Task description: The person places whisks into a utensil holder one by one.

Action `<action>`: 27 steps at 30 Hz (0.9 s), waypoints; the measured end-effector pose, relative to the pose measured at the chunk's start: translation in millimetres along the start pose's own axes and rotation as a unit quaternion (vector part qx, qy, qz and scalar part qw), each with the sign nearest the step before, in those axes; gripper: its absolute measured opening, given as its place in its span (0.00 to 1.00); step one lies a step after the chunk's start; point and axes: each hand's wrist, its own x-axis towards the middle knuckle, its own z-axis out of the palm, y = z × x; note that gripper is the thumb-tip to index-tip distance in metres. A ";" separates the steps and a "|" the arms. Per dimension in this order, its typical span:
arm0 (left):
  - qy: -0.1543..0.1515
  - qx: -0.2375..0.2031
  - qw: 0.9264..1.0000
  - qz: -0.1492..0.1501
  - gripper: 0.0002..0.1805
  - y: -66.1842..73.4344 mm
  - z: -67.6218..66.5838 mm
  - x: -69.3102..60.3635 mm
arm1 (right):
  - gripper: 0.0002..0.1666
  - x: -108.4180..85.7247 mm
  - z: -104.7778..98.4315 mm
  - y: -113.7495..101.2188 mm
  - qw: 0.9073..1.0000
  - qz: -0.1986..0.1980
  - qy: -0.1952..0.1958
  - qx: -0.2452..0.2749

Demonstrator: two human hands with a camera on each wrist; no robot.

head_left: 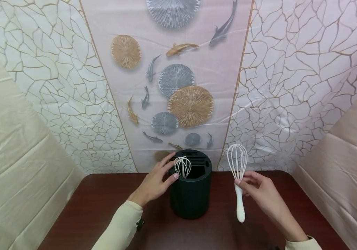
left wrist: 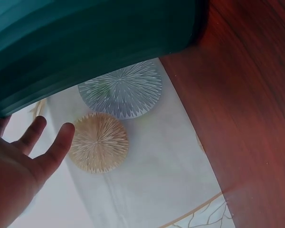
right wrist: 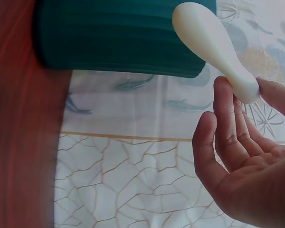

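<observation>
A dark green utensil holder (head_left: 191,198) stands on the table, its slotted top facing up. Inside its larger opening is a white whisk (head_left: 183,166), with only the wire loops showing; its handle is hidden. My left hand (head_left: 154,180) is at the holder's left rim, fingers extended and thumb close to the wires; contact with them is unclear. In the left wrist view, the visible fingers (left wrist: 57,149) are spread below the holder's wall. To the holder's right, my right hand (head_left: 261,191) pinches a second whisk (head_left: 240,205) near its neck, loops up and white handle (right wrist: 209,42) down.
The dark red-brown wooden table (head_left: 228,236) lies under the holder. Behind it hangs a patterned cloth (head_left: 178,104) with fish and round motifs. Plain beige cloth (head_left: 9,173) slopes along the left side, and more beige cloth (head_left: 347,166) along the right.
</observation>
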 end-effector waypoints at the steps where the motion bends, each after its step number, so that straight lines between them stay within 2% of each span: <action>1: 0.001 -0.002 1.000 -0.001 0.32 -0.2 0.5 -0.2 | 0.20 1.4 0.5 -2.2 1.000 -0.005 0.002 -0.001; 5: 0.003 -0.005 1.000 -0.003 0.32 -0.6 2.1 -0.7 | 0.21 6.0 1.6 -10.7 1.000 -0.009 0.003 -0.010; 11: 0.003 -0.009 1.000 -0.004 0.32 0.5 1.9 -1.7 | 0.25 14.7 4.5 -25.7 0.999 0.015 -0.002 -0.033; 15: 0.016 -0.014 1.000 0.001 0.31 0.7 3.0 -1.8 | 0.27 21.2 7.1 -36.1 0.999 0.024 -0.009 -0.046; 27: 0.030 -0.034 0.999 0.003 0.29 -1.6 7.5 -1.1 | 0.22 28.9 18.0 -61.6 0.999 -0.028 0.017 -0.041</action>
